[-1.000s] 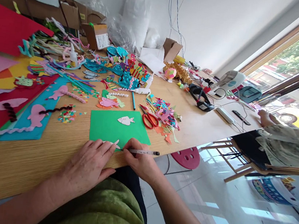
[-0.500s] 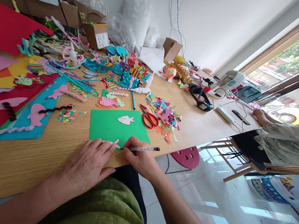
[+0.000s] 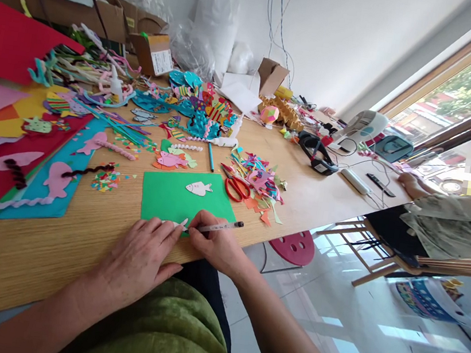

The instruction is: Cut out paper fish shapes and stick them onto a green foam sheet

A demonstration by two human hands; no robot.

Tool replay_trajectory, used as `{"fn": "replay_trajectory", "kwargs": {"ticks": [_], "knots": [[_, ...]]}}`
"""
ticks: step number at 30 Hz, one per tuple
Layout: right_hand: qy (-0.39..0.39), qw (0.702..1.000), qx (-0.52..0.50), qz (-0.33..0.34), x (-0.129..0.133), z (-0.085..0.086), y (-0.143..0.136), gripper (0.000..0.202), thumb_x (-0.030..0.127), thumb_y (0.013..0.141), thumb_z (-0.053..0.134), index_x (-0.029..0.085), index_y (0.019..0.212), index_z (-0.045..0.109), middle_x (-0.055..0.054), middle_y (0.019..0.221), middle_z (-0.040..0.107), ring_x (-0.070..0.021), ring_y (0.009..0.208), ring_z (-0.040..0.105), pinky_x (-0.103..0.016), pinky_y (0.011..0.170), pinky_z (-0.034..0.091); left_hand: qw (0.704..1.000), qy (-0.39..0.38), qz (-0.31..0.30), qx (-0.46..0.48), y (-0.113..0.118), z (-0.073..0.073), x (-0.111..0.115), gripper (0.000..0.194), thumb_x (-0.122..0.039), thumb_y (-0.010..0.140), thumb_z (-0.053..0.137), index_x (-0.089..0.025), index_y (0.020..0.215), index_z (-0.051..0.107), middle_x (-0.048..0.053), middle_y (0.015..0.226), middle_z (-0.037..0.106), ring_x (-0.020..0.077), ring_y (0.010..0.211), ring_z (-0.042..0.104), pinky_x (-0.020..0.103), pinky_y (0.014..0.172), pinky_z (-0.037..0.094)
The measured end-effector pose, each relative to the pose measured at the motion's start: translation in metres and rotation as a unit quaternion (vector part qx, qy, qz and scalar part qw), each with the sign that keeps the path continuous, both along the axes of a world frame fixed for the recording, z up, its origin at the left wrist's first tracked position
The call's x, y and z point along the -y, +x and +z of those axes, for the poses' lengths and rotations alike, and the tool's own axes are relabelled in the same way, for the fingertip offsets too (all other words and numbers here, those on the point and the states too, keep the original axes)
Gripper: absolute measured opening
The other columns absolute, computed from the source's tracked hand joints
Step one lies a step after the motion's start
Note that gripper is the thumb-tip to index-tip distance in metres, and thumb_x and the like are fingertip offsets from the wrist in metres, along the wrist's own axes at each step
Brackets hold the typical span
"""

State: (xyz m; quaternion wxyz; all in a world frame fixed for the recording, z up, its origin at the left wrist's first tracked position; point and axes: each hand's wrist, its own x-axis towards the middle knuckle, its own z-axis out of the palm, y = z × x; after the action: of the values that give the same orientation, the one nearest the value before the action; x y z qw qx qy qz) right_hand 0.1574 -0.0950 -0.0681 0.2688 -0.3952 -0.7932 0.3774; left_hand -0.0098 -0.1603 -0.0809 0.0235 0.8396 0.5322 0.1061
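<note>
A green sheet of paper (image 3: 163,196) lies at the table's front edge. My left hand (image 3: 141,251) rests flat on its lower part, fingers stretched out over a white paper cutout (image 3: 183,223) that shows only its tail end. In my right hand (image 3: 213,246) is a clear-barrelled pen (image 3: 221,226), its tip down beside the cutout's tail and its dark end pointing right. Higher on the sheet lies a white paper fish (image 3: 198,188) with a drawn outline. Red-handled scissors (image 3: 237,189) lie at the sheet's upper right corner.
Paper scraps (image 3: 261,179) are heaped behind the scissors. Coloured sheets (image 3: 59,176) with fish cutouts lie left. A blue marker (image 3: 211,157) and a glue bottle (image 3: 225,142) lie beyond the green sheet. At the right sits another person (image 3: 450,222), near a power strip (image 3: 355,181).
My right hand has shifted slightly left and up along the cutout's tail, and the pen's dark end has moved left and up with it. My left hand stays in place.
</note>
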Motion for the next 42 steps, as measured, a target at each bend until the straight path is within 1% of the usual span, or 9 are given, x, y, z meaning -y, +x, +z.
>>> {"fn": "replay_trajectory", "kwargs": {"ticks": [6, 9, 14, 19, 23, 28, 37, 42], "knots": [[-0.013, 1.000, 0.008, 0.008, -0.001, 0.000, 0.001, 0.009, 0.015, 0.078, 0.049, 0.019, 0.070, 0.049, 0.006, 0.058, 0.048, -0.0102, 0.054, 0.042, -0.021, 0.051, 0.030, 1.000, 0.023, -0.005, 0.007, -0.004, -0.005, 0.002, 0.051, -0.032, 0.082, 0.064, -0.010, 0.127, 0.054, 0.012, 0.113, 0.063, 0.0286, 0.098, 0.054, 0.044, 0.085, 0.044], [-0.015, 1.000, 0.006, 0.012, -0.002, 0.000, 0.001, 0.010, 0.014, 0.078, 0.049, 0.019, 0.070, 0.049, 0.006, 0.058, 0.048, -0.0098, 0.054, 0.042, -0.020, 0.051, 0.030, 0.999, 0.034, -0.008, 0.009, -0.007, -0.006, 0.002, 0.045, -0.032, 0.081, 0.065, -0.011, 0.120, 0.057, 0.013, 0.113, 0.063, 0.0295, 0.099, 0.055, 0.045, 0.085, 0.045], [-0.007, 1.000, 0.009, 0.012, -0.002, 0.001, -0.001, 0.011, 0.012, 0.078, 0.050, 0.019, 0.070, 0.050, 0.006, 0.057, 0.048, -0.0097, 0.053, 0.042, -0.020, 0.051, 0.031, 0.999, 0.015, -0.012, 0.032, -0.009, -0.002, 0.002, 0.036, -0.027, 0.081, 0.063, -0.013, 0.115, 0.060, 0.012, 0.113, 0.065, 0.0283, 0.100, 0.057, 0.044, 0.086, 0.047], [0.003, 1.000, 0.017, 0.008, -0.003, 0.001, -0.008, 0.012, 0.011, 0.078, 0.052, 0.019, 0.070, 0.051, 0.006, 0.058, 0.050, -0.0099, 0.055, 0.046, -0.020, 0.052, 0.032, 0.999, 0.018, -0.020, 0.043, -0.010, -0.001, 0.002, 0.039, -0.026, 0.080, 0.065, -0.012, 0.116, 0.059, 0.011, 0.115, 0.065, 0.0285, 0.102, 0.057, 0.044, 0.087, 0.047], [-0.008, 1.000, 0.008, 0.010, -0.005, 0.000, -0.010, 0.013, 0.010, 0.077, 0.052, 0.019, 0.069, 0.051, 0.006, 0.059, 0.050, -0.0100, 0.055, 0.045, -0.020, 0.052, 0.033, 0.999, 0.013, -0.020, 0.038, -0.010, -0.001, 0.002, 0.038, -0.025, 0.081, 0.065, -0.012, 0.116, 0.059, 0.011, 0.115, 0.064, 0.0281, 0.102, 0.057, 0.043, 0.088, 0.047], [-0.021, 1.000, -0.004, 0.018, -0.005, 0.001, -0.007, 0.012, 0.011, 0.076, 0.052, 0.020, 0.069, 0.050, 0.007, 0.056, 0.048, -0.0097, 0.053, 0.042, -0.020, 0.051, 0.031, 0.999, 0.007, -0.024, 0.032, -0.011, 0.001, 0.002, 0.038, -0.026, 0.081, 0.064, -0.010, 0.116, 0.060, 0.012, 0.114, 0.064, 0.0286, 0.100, 0.057, 0.045, 0.087, 0.048], [-0.032, 0.999, 0.019, 0.006, -0.001, 0.004, 0.006, 0.012, 0.012, 0.077, 0.051, 0.019, 0.068, 0.050, 0.006, 0.057, 0.046, -0.0098, 0.053, 0.040, -0.020, 0.049, 0.029, 1.000, 0.003, -0.016, 0.026, -0.010, 0.002, 0.002, 0.037, -0.025, 0.082, 0.062, -0.013, 0.117, 0.059, 0.011, 0.114, 0.065, 0.0280, 0.100, 0.057, 0.043, 0.087, 0.047], [-0.021, 1.000, -0.021, -0.001, 0.000, 0.002, 0.001, 0.010, 0.014, 0.078, 0.050, 0.020, 0.069, 0.050, 0.006, 0.058, 0.047, -0.0100, 0.054, 0.042, -0.020, 0.051, 0.031, 0.999, 0.010, -0.013, 0.039, -0.011, -0.001, 0.002, 0.039, -0.023, 0.081, 0.062, -0.014, 0.118, 0.058, 0.010, 0.117, 0.065, 0.0275, 0.103, 0.057, 0.042, 0.089, 0.046]]}}
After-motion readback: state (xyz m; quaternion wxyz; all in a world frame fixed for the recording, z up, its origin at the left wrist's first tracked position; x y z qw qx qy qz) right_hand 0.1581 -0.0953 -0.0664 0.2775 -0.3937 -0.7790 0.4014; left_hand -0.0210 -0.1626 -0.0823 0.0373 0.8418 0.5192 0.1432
